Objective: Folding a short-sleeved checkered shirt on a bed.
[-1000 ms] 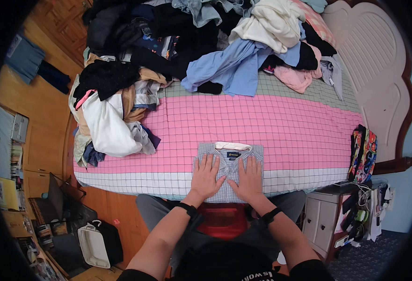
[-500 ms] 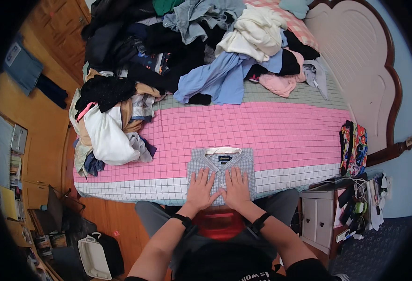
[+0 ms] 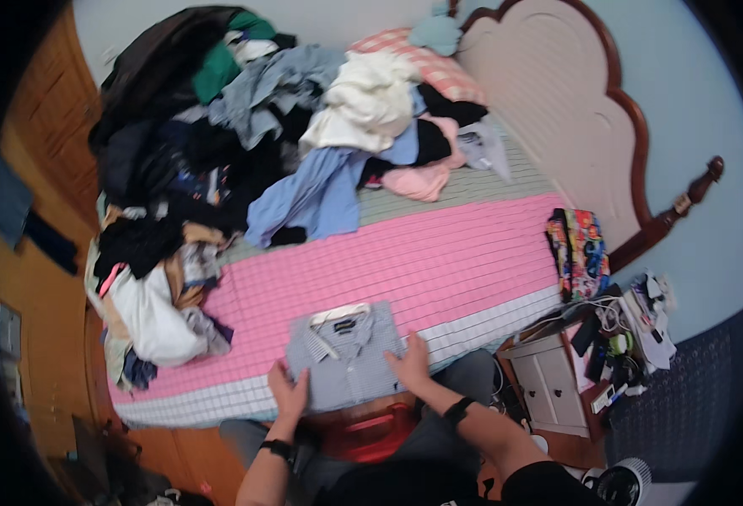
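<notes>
A neatly folded grey-blue checked shirt [image 3: 350, 371] lies flat at the near edge of the bed, its pale-lined collar facing away from me. My left hand [image 3: 288, 393] is at the shirt's left edge, fingers stretched forward and thumb apart. At the opposite edge my right hand [image 3: 410, 363] is also open, with its thumb by the shirt front and its fingers alongside. Both hands flank the shirt; whether any fingertips reach under it cannot be made out.
A big heap of mixed clothes [image 3: 211, 143] covers the far bed, with a smaller pile [image 3: 156, 316] at left. Folded colourful fabric [image 3: 580, 253] sits by the headboard [image 3: 561, 84]. A cluttered nightstand [image 3: 548, 390] stands at right. A red stool [image 3: 367, 434] is below me.
My hands have gone from lying flat on the shirt front to its two side edges. The whole view has shifted and tilted.
</notes>
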Tool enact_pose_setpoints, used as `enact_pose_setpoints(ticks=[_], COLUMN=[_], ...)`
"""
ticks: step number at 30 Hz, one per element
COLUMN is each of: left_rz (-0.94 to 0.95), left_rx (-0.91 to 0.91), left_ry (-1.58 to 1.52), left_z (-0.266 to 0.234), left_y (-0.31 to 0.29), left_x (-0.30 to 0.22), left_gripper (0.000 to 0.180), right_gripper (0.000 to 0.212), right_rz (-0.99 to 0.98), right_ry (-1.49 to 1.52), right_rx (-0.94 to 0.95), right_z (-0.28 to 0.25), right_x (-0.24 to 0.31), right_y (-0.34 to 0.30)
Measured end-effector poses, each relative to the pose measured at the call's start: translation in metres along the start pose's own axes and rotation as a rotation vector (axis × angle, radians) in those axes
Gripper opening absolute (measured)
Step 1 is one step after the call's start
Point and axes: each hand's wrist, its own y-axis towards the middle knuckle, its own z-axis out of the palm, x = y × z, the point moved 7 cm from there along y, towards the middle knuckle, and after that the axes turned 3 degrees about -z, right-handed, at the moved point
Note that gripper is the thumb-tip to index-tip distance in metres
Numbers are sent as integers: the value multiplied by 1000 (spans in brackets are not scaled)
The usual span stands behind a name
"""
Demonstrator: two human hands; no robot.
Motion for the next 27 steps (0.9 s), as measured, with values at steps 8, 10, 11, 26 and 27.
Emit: enact_pose_setpoints(ticks=[8,10,11,26,27], left_rz=[-629,-707,-696,-709,-707], left_rx=[597,631,644,531,527], left_ry=[-439,-498,-497,-392,-390], left_z=[34,37,35,53,50], left_y=[24,16,10,1,3], left_x=[0,2,1,10,13], left_gripper=[42,34,34,50,50], right_gripper=[70,52,52,34,34], right_rz=[247,485,486,828,826], right_ry=[61,771,775,1210,1213], right_rx=[255,577,560,186,190], right_z=[-6,16,12,8,6], right_x=[-2,-6,-6,-50,-41], right_y=[16,-7,-13,-31,-37])
